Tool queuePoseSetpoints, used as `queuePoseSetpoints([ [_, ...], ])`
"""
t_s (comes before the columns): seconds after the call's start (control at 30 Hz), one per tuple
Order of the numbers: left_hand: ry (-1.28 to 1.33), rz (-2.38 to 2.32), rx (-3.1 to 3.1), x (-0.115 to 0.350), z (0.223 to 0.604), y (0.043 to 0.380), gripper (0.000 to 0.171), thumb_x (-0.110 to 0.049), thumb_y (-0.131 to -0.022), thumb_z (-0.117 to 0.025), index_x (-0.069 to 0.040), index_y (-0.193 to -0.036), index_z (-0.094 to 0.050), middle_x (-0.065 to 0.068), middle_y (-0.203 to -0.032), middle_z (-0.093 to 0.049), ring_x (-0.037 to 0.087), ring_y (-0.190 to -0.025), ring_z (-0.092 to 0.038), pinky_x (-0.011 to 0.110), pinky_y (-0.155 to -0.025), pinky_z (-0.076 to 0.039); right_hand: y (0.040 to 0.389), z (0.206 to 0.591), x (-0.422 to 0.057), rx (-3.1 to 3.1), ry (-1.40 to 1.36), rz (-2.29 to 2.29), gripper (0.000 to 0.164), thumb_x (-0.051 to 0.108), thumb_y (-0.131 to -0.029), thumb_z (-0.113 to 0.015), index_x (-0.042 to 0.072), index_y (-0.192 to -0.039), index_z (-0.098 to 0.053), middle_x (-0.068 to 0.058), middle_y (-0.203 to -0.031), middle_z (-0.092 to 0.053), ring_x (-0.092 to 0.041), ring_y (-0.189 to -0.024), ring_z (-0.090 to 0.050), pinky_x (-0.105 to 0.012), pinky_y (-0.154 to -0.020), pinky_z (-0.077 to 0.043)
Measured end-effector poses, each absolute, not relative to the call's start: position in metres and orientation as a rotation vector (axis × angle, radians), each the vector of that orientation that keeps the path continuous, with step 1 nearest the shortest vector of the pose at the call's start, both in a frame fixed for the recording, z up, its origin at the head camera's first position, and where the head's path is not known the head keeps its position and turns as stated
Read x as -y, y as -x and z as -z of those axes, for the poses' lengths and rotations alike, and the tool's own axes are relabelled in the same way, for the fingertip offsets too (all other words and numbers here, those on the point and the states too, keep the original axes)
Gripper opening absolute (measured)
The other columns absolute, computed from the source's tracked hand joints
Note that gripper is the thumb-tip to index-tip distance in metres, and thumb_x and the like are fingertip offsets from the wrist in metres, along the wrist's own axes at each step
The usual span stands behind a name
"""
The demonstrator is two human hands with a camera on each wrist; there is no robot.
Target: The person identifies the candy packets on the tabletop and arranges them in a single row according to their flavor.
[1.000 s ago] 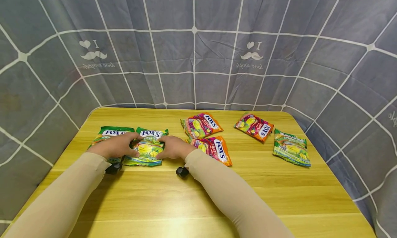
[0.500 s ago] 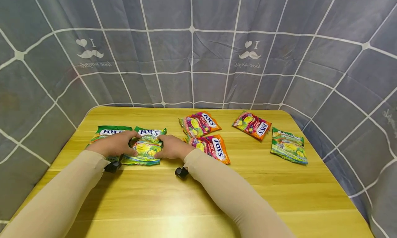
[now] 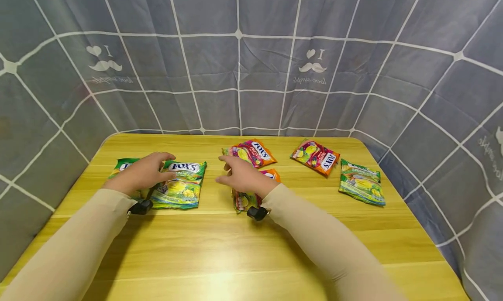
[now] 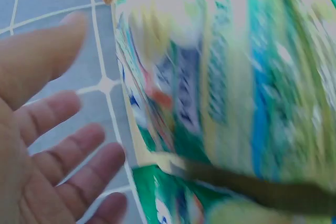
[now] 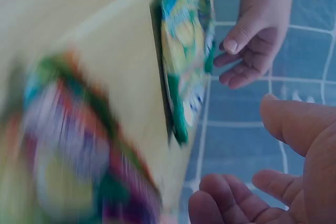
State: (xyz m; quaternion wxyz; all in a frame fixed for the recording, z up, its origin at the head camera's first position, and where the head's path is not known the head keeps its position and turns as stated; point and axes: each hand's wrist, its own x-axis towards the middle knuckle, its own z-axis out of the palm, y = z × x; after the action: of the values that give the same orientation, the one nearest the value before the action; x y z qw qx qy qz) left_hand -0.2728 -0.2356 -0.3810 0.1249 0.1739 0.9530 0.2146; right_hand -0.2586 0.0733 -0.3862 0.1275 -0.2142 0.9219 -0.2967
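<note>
Two green Fox's candy bags lie side by side at the left of the wooden table. My left hand (image 3: pixel 145 172) is over the outer green bag (image 3: pixel 125 164), at the left edge of the inner green bag (image 3: pixel 178 185). Its fingers are spread and grip nothing, as the left wrist view shows beside the green packaging (image 4: pixel 231 77). My right hand (image 3: pixel 247 176) is above the front red-and-orange Fox's bag (image 3: pixel 246 200), hiding much of it. In the right wrist view the right hand's fingers (image 5: pixel 226 200) are apart and hold nothing. Behind it lies another red-and-orange bag (image 3: pixel 255 152).
At the right of the table (image 3: pixel 220 248) lie a red-and-orange Fox's bag (image 3: pixel 315 157) and a green one (image 3: pixel 361 182). A grey curtain (image 3: pixel 212 65) with white grid lines stands around the back and sides. Black wrist cameras (image 3: pixel 257 213) hang below both wrists.
My right hand has left the inner green bag and moved right, over the red-and-orange bags. The left hand has drawn back slightly from the green bag. The head view has shifted a little.
</note>
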Motion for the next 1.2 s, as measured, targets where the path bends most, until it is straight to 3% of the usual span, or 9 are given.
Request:
queuePoseSetpoints([
  [0.1,-0.500,-0.656,-2.809,0.222,0.377,0.274,0.077,-0.044,-0.105,-0.065,-0.004,-0.163,-0.034,0.028,-0.163,-0.038,0.052,-0.142,-0.046,0.071,-0.110,-0.043,0.260,0.380,-0.101,-2.733,0.610,0.877,0.073,0.033,-0.102,-0.071,0.010,-0.164,-0.038,-0.017,-0.146,-0.061,-0.028,-0.126,-0.065,-0.045,-0.108,-0.054],
  [0.23,-0.505,-0.704,-2.856,0.194,0.373,0.275,0.084,-0.052,-0.104,-0.062,-0.010,-0.168,-0.026,0.025,-0.168,-0.032,0.051,-0.150,-0.037,0.072,-0.115,-0.037,0.262,0.379,-0.141,-2.818,0.537,0.841,0.074,0.037,-0.103,-0.070,0.010,-0.164,-0.038,-0.018,-0.154,-0.054,-0.033,-0.138,-0.057,-0.051,-0.115,-0.049],
  [0.43,-0.568,-0.816,-2.854,0.141,0.373,0.279,0.091,-0.064,-0.102,-0.058,-0.015,-0.170,-0.021,0.020,-0.169,-0.034,0.047,-0.153,-0.036,0.069,-0.119,-0.035,0.262,0.382,-0.205,-2.927,0.386,0.747,0.072,0.040,-0.103,-0.068,0.011,-0.162,-0.041,-0.018,-0.162,-0.045,-0.039,-0.147,-0.047,-0.057,-0.121,-0.041],
  [0.73,-0.743,-0.916,-2.774,0.047,0.377,0.280,0.085,-0.050,-0.101,-0.068,-0.016,-0.168,-0.028,0.014,-0.168,-0.039,0.037,-0.152,-0.043,0.057,-0.126,-0.034,0.253,0.384,-0.290,-2.986,0.229,0.609,0.073,0.037,-0.104,-0.066,0.005,-0.163,-0.037,-0.024,-0.166,-0.038,-0.048,-0.156,-0.030,-0.065,-0.124,-0.030],
  [0.97,-0.899,-0.809,-2.700,-0.031,0.384,0.272,0.086,-0.055,-0.100,-0.067,-0.017,-0.168,-0.028,0.008,-0.169,-0.040,0.032,-0.152,-0.044,0.052,-0.125,-0.036,0.236,0.387,-0.357,-3.006,0.038,0.536,0.074,0.037,-0.105,-0.064,0.003,-0.164,-0.034,-0.032,-0.163,-0.036,-0.052,-0.150,-0.034,-0.066,-0.122,-0.033],
  [1.2,-0.968,-0.805,-2.569,-0.098,0.393,0.263,0.088,-0.056,-0.101,-0.065,-0.019,-0.170,-0.023,0.006,-0.174,-0.031,0.028,-0.159,-0.033,0.046,-0.129,-0.031,0.222,0.392,-0.413,-2.938,-0.095,0.474,0.078,0.041,-0.107,-0.059,-0.001,-0.165,-0.028,-0.036,-0.164,-0.029,-0.057,-0.153,-0.022,-0.071,-0.122,-0.026],
])
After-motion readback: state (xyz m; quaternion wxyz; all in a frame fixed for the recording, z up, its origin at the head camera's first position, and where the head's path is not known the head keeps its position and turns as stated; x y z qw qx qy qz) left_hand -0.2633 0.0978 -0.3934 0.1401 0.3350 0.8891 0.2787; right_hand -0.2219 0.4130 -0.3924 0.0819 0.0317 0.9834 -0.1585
